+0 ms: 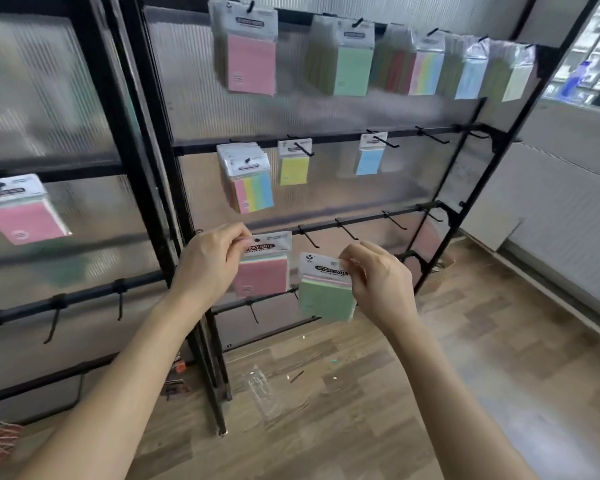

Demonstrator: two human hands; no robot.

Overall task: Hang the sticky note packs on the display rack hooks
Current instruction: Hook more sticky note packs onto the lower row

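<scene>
1. At third rail down on display rack (326,136), far left end: pinches pink pack (264,275) by top of header card with left hand (212,258), thumb and fingertips curled onto card.
2. Holds pink pack upright against that rail; cannot tell if hang hole sits on a hook, fingers cover it.
3. Pinches green pack (324,297) at upper right of header card with right hand (378,275), fingers curled round card edge.
4. Holds green pack slightly tilted, lower than and just right of pink pack, apart from it and off any rail.
5. Shows bare hooks (309,237) on third rail, right of pink pack and above green pack.
6. Shows top rail loaded, left to right: pink stack (252,62), green stack (354,69), striped stack (425,74), blue stack (471,79), pale yellow stack (516,83).
7. Shows second rail, left to right: striped bundle (253,190), yellow pack (294,169), light blue pack (370,160).
8. Shows neighbouring rack (84,299) at left, with blurred pink pack on hook (23,218).
9. Shows wood floor (465,341) below, with clear wrapper (260,389) lying near rack foot.
</scene>
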